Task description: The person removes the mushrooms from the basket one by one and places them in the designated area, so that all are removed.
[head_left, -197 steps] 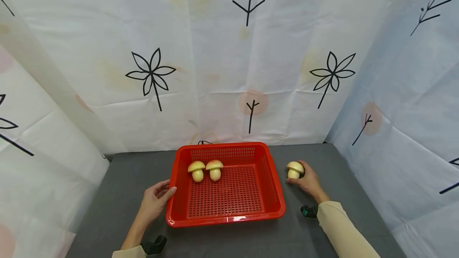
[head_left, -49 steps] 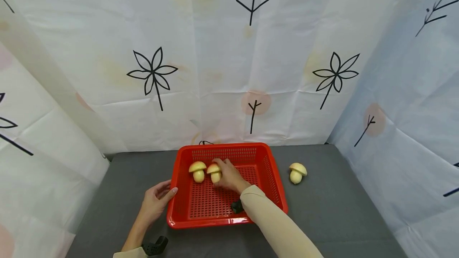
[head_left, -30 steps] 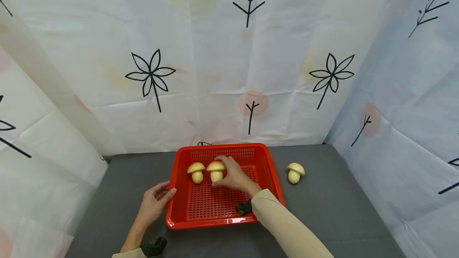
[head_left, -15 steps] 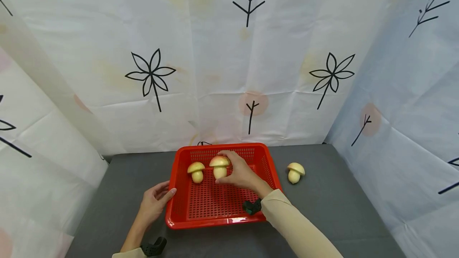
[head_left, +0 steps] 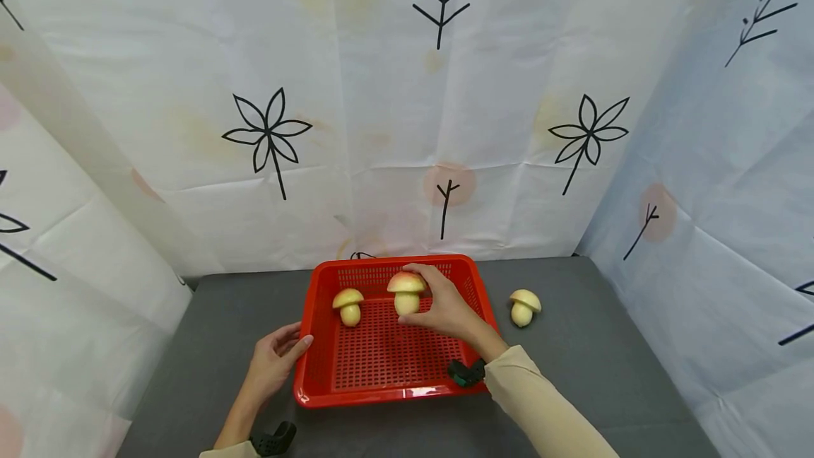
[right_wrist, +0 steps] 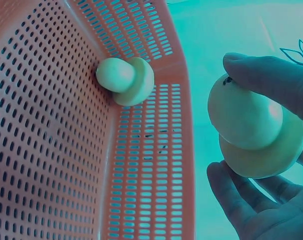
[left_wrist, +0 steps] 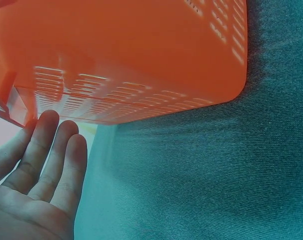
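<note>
My right hand (head_left: 448, 309) pinches a toy mushroom (head_left: 407, 292) with a reddish-yellow cap, thumb at the stem's base and fingers on the cap, above the red basket (head_left: 400, 393). The right wrist view shows this mushroom (right_wrist: 246, 120) between thumb and fingers (right_wrist: 231, 195). A second mushroom (head_left: 349, 307) lies inside the basket at its left. My left hand (head_left: 272, 365) is at the basket's left rim, its thumb over the edge; in the left wrist view the fingers (left_wrist: 66, 170) are nearly straight beside the basket's outer wall (left_wrist: 116, 60).
A third mushroom (head_left: 524, 307) lies on the grey table (head_left: 591, 373) to the right of the basket. Patterned white cloth (head_left: 381, 126) hangs behind the table and at both sides. A thin dark wire (head_left: 363, 255) shows behind the basket.
The right hand has gripped the mushroom at the basket's middle, raised it and carried it rightward. Earlier, that hand was at the mushroom now on the table at right. The left hand stays put.
</note>
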Demonstrator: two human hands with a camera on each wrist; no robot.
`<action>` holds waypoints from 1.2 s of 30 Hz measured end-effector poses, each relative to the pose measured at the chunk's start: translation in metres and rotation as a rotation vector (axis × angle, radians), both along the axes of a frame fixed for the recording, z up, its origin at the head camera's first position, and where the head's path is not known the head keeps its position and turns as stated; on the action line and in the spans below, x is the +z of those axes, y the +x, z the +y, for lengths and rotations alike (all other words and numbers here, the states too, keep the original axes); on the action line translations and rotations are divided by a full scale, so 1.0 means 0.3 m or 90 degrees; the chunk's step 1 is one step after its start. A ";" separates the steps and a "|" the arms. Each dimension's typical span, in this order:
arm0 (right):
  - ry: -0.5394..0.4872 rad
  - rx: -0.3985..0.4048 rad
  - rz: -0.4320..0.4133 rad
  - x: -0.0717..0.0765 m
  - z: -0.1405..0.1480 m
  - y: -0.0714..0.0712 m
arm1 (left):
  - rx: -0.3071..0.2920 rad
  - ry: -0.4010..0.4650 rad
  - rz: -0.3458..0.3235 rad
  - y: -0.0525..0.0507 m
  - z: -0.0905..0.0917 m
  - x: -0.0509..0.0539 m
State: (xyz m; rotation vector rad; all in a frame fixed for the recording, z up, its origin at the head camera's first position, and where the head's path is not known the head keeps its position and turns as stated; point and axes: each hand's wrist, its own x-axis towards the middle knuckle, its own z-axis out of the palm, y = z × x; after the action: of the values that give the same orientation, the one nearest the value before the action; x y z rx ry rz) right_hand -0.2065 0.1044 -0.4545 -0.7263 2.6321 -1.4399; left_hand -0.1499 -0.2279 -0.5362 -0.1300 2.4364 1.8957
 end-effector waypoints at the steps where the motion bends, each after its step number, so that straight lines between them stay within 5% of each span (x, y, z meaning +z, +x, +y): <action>1: -0.002 -0.003 0.002 0.002 0.007 0.004 | 0.000 0.002 -0.001 0.000 0.000 0.000; 36: -0.033 -0.081 0.066 0.057 0.269 0.067 | -0.001 0.011 -0.006 -0.001 -0.004 -0.003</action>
State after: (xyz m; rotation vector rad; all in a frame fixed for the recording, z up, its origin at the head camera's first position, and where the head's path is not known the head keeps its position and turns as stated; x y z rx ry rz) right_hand -0.1865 0.1850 -0.4373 -0.6669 2.7750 -1.5476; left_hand -0.1502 -0.2292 -0.5369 -0.1362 2.4128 1.9118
